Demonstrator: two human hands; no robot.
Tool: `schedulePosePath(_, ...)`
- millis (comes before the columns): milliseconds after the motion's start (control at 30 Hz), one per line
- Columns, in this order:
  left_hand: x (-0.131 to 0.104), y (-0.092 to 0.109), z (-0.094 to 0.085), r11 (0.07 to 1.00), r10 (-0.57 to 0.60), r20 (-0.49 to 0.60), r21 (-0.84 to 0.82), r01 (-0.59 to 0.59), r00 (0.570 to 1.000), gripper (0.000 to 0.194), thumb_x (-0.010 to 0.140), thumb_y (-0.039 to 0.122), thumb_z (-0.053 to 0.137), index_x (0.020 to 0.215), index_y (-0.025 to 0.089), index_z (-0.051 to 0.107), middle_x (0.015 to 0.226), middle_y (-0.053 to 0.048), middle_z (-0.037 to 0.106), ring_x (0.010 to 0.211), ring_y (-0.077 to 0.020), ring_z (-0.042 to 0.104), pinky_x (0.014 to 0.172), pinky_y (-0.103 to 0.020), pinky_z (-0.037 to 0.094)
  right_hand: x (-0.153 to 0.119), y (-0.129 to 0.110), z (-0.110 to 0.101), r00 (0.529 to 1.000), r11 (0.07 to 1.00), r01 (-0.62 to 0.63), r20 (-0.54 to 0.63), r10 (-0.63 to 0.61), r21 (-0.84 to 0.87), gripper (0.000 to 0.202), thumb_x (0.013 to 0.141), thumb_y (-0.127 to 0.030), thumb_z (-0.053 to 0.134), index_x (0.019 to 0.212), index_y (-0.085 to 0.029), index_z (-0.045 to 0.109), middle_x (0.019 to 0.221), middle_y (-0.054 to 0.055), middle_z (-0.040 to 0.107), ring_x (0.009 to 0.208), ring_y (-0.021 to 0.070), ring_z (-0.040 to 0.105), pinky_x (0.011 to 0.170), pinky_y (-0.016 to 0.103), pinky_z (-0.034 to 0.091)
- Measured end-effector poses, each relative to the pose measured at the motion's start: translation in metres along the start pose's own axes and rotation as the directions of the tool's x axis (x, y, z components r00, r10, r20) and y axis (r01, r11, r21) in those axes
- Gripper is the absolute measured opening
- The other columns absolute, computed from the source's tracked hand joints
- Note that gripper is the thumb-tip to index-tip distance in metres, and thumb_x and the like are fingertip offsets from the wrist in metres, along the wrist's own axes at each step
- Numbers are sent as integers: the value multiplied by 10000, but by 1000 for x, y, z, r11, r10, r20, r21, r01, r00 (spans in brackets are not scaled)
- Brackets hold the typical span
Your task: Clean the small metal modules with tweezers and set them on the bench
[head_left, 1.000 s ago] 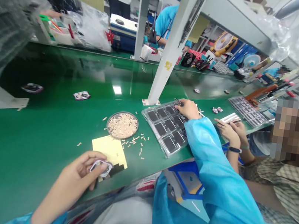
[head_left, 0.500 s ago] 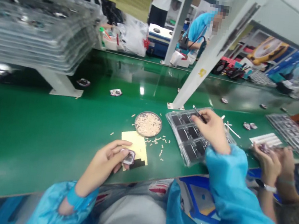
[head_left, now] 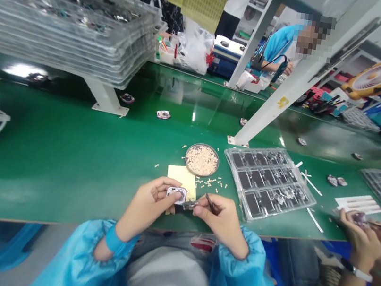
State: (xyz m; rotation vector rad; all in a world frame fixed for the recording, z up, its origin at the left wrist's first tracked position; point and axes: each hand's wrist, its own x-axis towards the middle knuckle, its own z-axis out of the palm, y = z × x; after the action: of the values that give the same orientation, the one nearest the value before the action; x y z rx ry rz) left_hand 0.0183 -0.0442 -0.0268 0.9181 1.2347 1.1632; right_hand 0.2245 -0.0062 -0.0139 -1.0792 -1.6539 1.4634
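Observation:
Between thumb and fingers, my left hand [head_left: 151, 204] grips a small watch-like case [head_left: 176, 194] with a pale rim and dark inside. My right hand [head_left: 220, 217] is closed on a small dark electronic part [head_left: 190, 205], held up against the case's right side. Dark tweezers [head_left: 209, 202] also sit in the right hand's grasp. Beneath and behind the hands lies a yellow paper sheet [head_left: 182, 175]. Just beyond it, a round dish [head_left: 202, 160] is full of tiny beige pieces, and several more lie scattered beside it. To the right is a clear compartment tray [head_left: 270, 183] of dark flat parts.
A stack of clear trays [head_left: 66, 38] rests on a raised shelf at the left. A slanted white post [head_left: 272, 98] rises behind the compartment tray. At right, a co-worker's hands [head_left: 366, 234] hold a small part. White strips [head_left: 315, 221] lie near the tray.
My right hand has come from the compartment tray to the case in my left hand, bringing a small dark part. The view has shifted, with the table's contents now further right.

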Motion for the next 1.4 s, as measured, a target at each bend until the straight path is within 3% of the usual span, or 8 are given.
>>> schedulePosePath(200, -2, 5, 7, 998, 55, -111, 19, -53, 992, 287, 829, 396, 741, 940, 132, 725, 712, -36, 710, 473, -82, 534, 408, -179, 398, -1, -3, 16, 997, 998, -60, -50, 61, 14, 251, 863, -359, 710, 718, -155, 719, 661, 25, 699, 602, 129, 597, 579, 232, 453)
schedulePosePath(300, -4, 5, 7, 992, 108, -141, 76, -98, 984, 288, 870, 396, 696, 985, 139, 753, 681, -12, 677, 465, -68, 476, 435, -183, 395, 1, -4, 25, 991, 997, -75, -111, 73, -10, 258, 856, -360, 707, 705, -151, 719, 620, 23, 683, 578, 130, 587, 557, 232, 440)
schedulePosePath(500, -10, 4, 6, 988, 146, -102, 62, -140, 984, 346, 939, 418, 616, 1120, 150, 740, 627, 9, 618, 542, -100, 516, 538, -207, 454, 3, 0, 31, 981, 994, -107, -161, 105, 1, 278, 842, -386, 714, 703, -145, 713, 570, 4, 631, 532, 115, 537, 519, 227, 399)
schedulePosePath(667, -14, 2, 8, 985, 167, -49, 49, -164, 985, 349, 909, 369, 671, 1196, 173, 702, 887, -50, 715, 642, -117, 571, 592, -217, 490, 4, -2, 30, 980, 993, -119, -163, 116, -4, 292, 844, -392, 710, 686, -146, 698, 555, -5, 611, 520, 106, 514, 510, 220, 380)
schedulePosePath(800, -15, -6, 8, 975, 173, -14, 147, -169, 985, 431, 874, 338, 716, 1274, 189, 655, 1031, -80, 730, 716, -150, 611, 666, -259, 520, 6, 0, 28, 980, 994, -107, -166, 107, 11, 312, 853, -394, 703, 662, -150, 671, 555, -10, 602, 519, 99, 501, 518, 218, 378)
schedulePosePath(1100, -16, -4, 10, 846, 317, -52, 468, -257, 947, 363, 875, 331, 712, 1229, 253, 725, 828, -18, 735, 649, -163, 599, 672, -280, 525, 7, -1, 28, 977, 994, -101, -185, 109, 50, 333, 857, -406, 701, 639, -164, 635, 539, -11, 593, 512, 107, 504, 531, 231, 399)
schedulePosePath(1267, -19, -1, 12, 801, 418, -59, 494, -337, 907, 321, 886, 322, 706, 1196, 258, 758, 932, -38, 762, 658, -155, 608, 711, -281, 549, 6, -1, 29, 976, 994, -98, -188, 106, 51, 347, 861, -417, 690, 632, -166, 620, 545, -11, 583, 522, 110, 501, 543, 239, 405)
schedulePosePath(1400, -19, -4, 11, 858, 321, -110, 455, -239, 941, 369, 855, 342, 743, 1209, 238, 751, 725, -9, 715, 589, -142, 582, 616, -255, 536, 5, 4, 30, 968, 996, -90, -235, 88, 1, 303, 830, -402, 736, 685, -167, 610, 579, -34, 544, 518, 86, 419, 519, 227, 354)
